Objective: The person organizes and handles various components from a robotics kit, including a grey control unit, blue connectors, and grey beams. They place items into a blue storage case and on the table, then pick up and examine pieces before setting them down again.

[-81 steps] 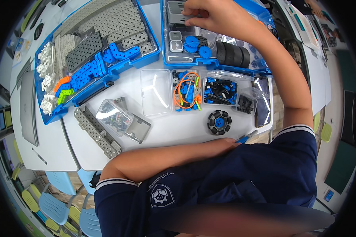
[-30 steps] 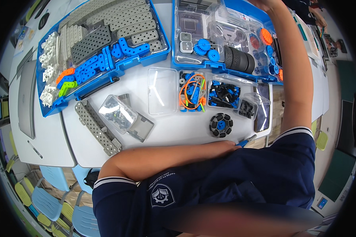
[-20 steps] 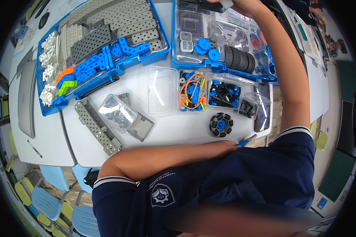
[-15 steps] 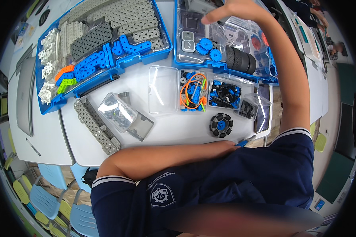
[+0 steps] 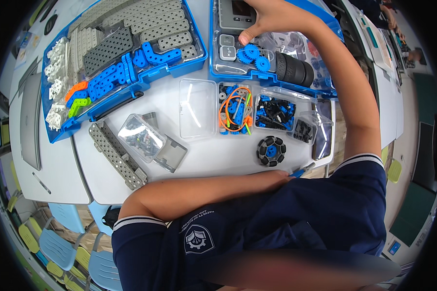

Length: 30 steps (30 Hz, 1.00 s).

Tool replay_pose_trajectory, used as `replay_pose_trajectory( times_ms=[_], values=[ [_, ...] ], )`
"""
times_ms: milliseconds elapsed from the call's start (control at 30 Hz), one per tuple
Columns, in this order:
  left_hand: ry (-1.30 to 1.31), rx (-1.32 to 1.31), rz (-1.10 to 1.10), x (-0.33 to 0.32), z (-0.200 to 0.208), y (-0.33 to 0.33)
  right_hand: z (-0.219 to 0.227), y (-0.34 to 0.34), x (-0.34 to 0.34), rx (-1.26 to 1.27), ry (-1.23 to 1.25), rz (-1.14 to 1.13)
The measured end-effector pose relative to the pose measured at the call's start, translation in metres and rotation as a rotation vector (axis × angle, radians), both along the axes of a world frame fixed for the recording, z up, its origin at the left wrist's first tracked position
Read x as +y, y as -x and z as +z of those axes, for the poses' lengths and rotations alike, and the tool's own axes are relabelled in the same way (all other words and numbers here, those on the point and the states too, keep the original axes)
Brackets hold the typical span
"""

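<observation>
Head view shows a grey module [image 5: 226,15] already in the blue case [image 5: 233,76] by the right fingers [image 5: 246,37], a wheel [image 5: 271,151] unattached just beyond the left fingers [image 5: 280,173], both grips unclear.

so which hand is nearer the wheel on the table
The left. The left hand is just on the person's side of the wheel, close to the shirt; the right hand is well beyond it, at the grey device.

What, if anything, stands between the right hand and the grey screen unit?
Nothing visible. The right hand overlaps the right edge of the grey screen unit. The blue gears lie below it in the picture, not in between. Grip is unclear.
</observation>
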<state>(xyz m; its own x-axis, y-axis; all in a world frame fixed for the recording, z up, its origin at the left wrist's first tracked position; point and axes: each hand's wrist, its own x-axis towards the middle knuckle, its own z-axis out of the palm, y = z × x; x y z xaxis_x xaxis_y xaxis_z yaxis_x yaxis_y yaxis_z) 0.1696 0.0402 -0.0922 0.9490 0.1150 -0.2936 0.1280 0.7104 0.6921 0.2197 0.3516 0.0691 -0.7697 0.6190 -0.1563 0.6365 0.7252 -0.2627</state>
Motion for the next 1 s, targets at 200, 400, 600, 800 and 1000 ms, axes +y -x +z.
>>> replay_pose_trajectory(
  times_ms=[200, 400, 600, 800, 1000],
  values=[
    [-0.011, -0.036, 0.144, -0.006, -0.001, -0.003, -0.010, -0.015, 0.008, 0.141, -0.105, 0.044],
    [0.105, 0.019, 0.011, -0.001, 0.001, 0.001, -0.012, -0.020, 0.016, 0.209, -0.148, 0.059],
    [0.074, -0.117, 0.160, -0.010, -0.010, -0.002, -0.013, 0.007, 0.025, 0.150, -0.075, -0.204],
    [-0.109, -0.035, 0.053, -0.005, -0.017, -0.008, 0.018, 0.015, 0.026, 0.143, 0.003, -0.147],
    [0.141, -0.064, 0.079, -0.006, -0.001, 0.001, 0.054, 0.022, 0.012, 0.007, 0.175, -0.231]
  ],
)
